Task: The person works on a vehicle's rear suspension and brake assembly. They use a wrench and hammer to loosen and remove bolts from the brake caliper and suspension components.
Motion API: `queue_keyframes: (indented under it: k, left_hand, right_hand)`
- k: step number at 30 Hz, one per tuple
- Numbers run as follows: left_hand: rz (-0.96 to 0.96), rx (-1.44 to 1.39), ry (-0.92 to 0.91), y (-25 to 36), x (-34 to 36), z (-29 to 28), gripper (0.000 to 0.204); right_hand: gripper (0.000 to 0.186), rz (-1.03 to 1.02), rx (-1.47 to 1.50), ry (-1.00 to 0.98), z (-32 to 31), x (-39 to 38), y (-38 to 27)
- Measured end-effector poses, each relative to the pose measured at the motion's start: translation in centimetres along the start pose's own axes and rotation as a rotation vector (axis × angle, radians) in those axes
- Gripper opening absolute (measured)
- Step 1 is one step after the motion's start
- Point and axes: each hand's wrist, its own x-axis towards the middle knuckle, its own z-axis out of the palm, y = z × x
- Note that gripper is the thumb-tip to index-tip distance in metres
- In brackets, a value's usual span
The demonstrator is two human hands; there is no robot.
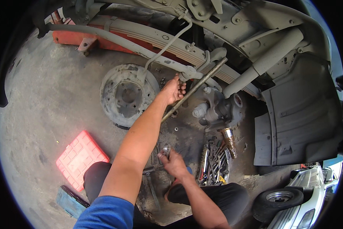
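Observation:
My left hand [173, 91] reaches up to the joint [189, 72] on a long grey steering rod [133, 46]. Its fingers are curled just under the joint, and whatever they grip is hidden. Close beside those fingers, a long metal bar [197, 86] slants from beneath the rod up to the leaf spring. Lower down, my right hand [174, 164] is closed around a shiny metal piece [166, 149] that looks like a socket. Left of my left hand is a round grey brake backing plate [120, 97]; to its right is a grey hub part [219, 108].
Many wrenches [214, 162] lie heaped on the floor beside a shiny can [229, 140]. A hammer [151, 185] lies near my legs, a red plastic case [81, 158] to the left. Overhead run the leaf spring [152, 36] and shock absorber [266, 59]. A black mudguard [303, 110] hangs right.

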Motion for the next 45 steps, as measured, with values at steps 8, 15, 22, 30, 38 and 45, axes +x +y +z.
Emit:
queue_keyframes:
  k: [8, 15, 22, 30, 38, 45]
  left_hand:
    - [0.104, -0.141, 0.022, -0.1, -0.6, 0.8, 0.037]
    - [-0.085, -0.220, -0.097, 0.0, 1.8, -0.9, 0.055]
    - [0.233, -0.230, -0.308, -0.8, 0.5, -1.2, 0.034]
    - [0.153, -0.138, -0.203, -0.7, 1.8, -1.4, 0.043]
    - [0.207, -0.249, -0.075, -1.3, 0.0, 0.8, 0.044]
    - [-0.052, -0.220, -0.471, -0.1, 1.7, -2.4, 0.044]
  right_hand:
    - [0.018, -0.558, -0.238, -0.122, -13.9, -7.7, -12.6]
    - [0.038, -0.334, -0.193, -0.316, -14.1, -7.7, -10.5]
    - [0.056, -0.290, -0.224, -0.515, -13.9, -7.9, -8.8]
    - [0.061, -0.209, -0.279, -0.362, -15.8, -7.7, -8.0]
    - [0.061, -0.222, -0.273, -0.384, -15.4, -7.7, -8.3]
    - [0.051, -0.224, -0.273, -0.388, -15.2, -7.9, -8.1]
